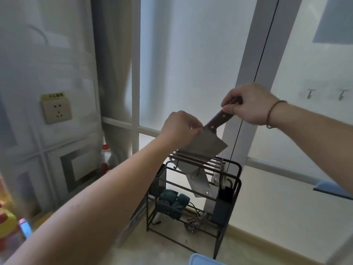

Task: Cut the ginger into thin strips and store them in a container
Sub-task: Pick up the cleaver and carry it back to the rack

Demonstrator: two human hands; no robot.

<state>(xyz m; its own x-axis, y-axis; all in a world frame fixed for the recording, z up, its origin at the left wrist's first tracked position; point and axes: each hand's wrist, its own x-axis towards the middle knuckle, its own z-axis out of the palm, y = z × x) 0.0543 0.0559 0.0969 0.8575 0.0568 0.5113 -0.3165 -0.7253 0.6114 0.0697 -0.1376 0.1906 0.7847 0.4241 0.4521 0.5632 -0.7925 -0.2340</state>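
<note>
A steel cleaver with a dark wooden handle hangs in the air just above a black wire knife rack, its blade pointing down-left. My right hand grips the end of the handle. My left hand pinches the top of the blade where it meets the handle. No ginger and no whole container can be seen.
A second cleaver hangs in the rack, beside a dark utensil cup; green cloths lie on its lower shelf. Bottles stand by the wall at left. A blue plastic edge shows at the bottom.
</note>
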